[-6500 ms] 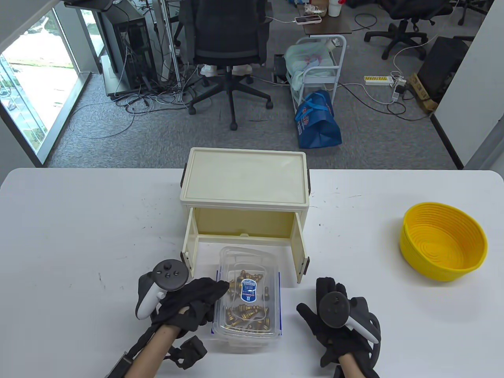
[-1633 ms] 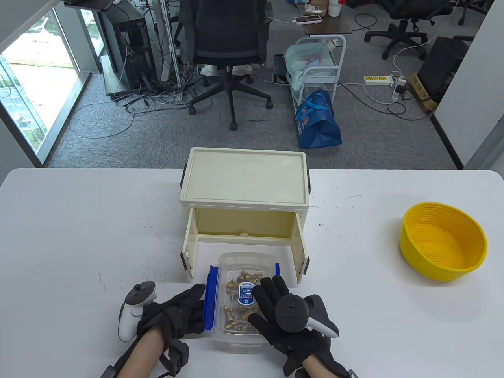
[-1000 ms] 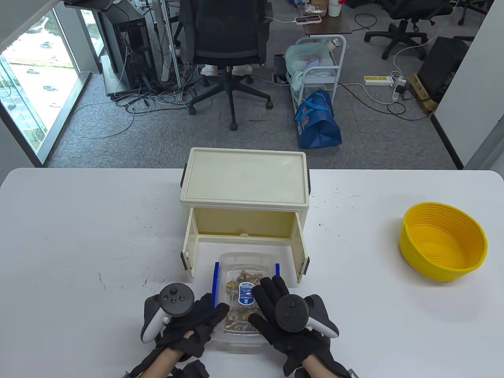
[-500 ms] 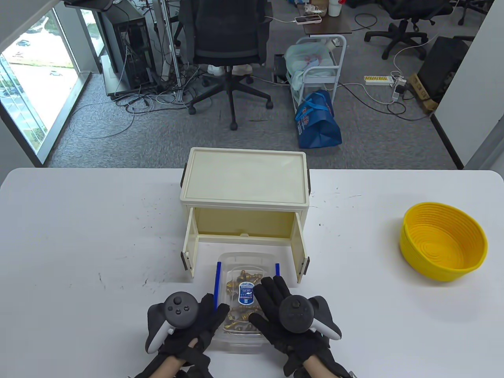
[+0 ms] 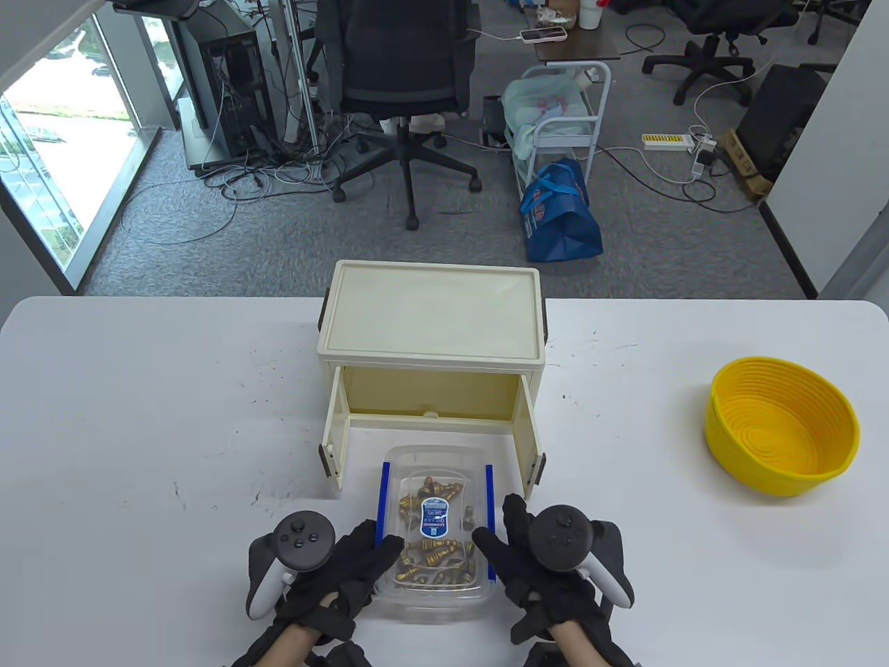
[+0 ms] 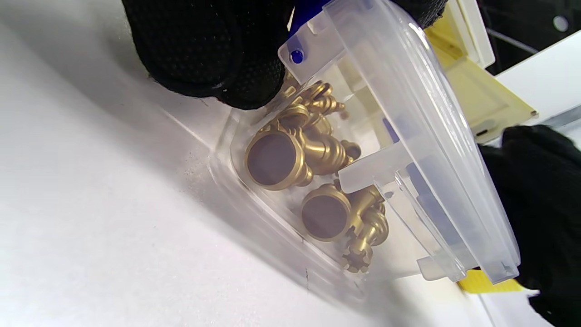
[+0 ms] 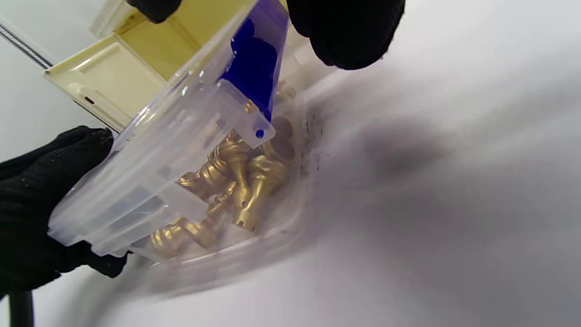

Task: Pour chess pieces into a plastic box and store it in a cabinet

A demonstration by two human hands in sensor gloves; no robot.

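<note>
Plastic box (image 5: 434,535): lidded, gold chess pieces (image 5: 432,549) inside; on the table (image 5: 139,417) at 6 o'clock from the open cabinet (image 5: 430,361), just before its doors.
Left hand (image 5: 344,573): fingers (image 6: 218,50) wrapped on the box's 9 o'clock side by the blue latch (image 5: 380,504).
Right hand (image 5: 538,566): fingers curled against the 3 o'clock side; how firm the grip is, I cannot tell.
Risk, latches: if either clip is not fully seated, the lid could pop in transit and spill pieces.
Risk, entry: the box looks nearly as wide as the gap between doors; skewed, it could catch a door edge.
Yellow basket (image 5: 781,424): at 3 o'clock, well apart.
</note>
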